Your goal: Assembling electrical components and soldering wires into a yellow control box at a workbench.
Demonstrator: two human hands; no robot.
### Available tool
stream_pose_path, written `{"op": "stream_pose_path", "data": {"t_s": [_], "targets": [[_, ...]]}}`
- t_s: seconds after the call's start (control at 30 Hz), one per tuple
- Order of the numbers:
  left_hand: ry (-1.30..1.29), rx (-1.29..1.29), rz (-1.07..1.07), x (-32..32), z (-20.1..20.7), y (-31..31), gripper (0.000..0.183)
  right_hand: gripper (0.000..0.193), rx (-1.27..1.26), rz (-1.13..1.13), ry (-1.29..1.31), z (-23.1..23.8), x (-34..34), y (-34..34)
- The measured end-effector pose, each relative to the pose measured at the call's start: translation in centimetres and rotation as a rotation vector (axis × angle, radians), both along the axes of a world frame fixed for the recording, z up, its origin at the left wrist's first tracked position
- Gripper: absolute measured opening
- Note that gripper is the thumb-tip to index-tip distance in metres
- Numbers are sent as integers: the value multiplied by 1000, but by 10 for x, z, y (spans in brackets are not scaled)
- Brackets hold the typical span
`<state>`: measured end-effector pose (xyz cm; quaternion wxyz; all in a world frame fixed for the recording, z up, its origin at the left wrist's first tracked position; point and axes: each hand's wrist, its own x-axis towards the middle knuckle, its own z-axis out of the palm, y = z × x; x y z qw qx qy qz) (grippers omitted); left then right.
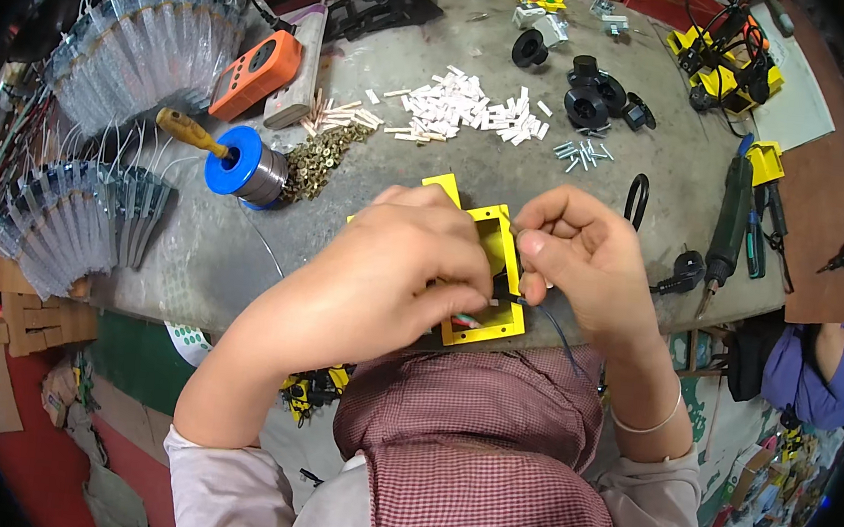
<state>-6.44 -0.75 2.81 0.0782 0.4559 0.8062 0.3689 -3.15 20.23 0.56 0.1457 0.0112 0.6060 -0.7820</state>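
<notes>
Near the table's front edge stands an open yellow box-shaped housing (484,335) with screw holes along its rim. My left hand (418,248) is closed over its left side, fingers curled at the opening and hiding part of it. Short coloured wires (464,320) show below my left thumb. At the right wall, my right hand (578,257) is closed, thumb and index finger pinched together; what lies between them is too small to make out. A dark cable (555,325) runs out past the right wall, under my right fingers, toward my lap.
Behind the housing lie a pile of white pieces (456,106), brass parts (326,160) and screws (582,155). A blue solder spool (235,162) and an orange socket block (256,73) stand left. Black round parts (589,102) and a dark-green soldering iron (729,220) lie right.
</notes>
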Motion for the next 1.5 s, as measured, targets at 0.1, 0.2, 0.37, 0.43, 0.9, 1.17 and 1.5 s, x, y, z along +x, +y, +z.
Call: {"op": "stream_pose_path", "data": {"t_s": [0.1, 0.2, 0.37, 0.43, 0.9, 1.17, 1.5], "targets": [[-49, 92, 294, 5, -10, -3, 8, 9, 49, 47, -18, -3, 1, 0], [-46, 209, 415, 15, -20, -1, 7, 8, 59, 54, -11, 0, 0, -5], [-60, 249, 465, 19, -25, 5, 7, 8, 123, 84, -27, 5, -1, -7], [-64, 248, 471, 18, -27, 5, 7, 8, 150, 97, -37, 5, -2, -8], [106, 301, 437, 21, -30, 1, 18, 7, 292, 223, -6, 17, -12, -5], [202, 315, 447, 23, -30, -1, 16, 11, 22, 471, -320, 20, -28, -1], [17, 353, 473, 16, -34, -2, 13, 12, 1099, 241, 1043, 21, -17, -5]]}}
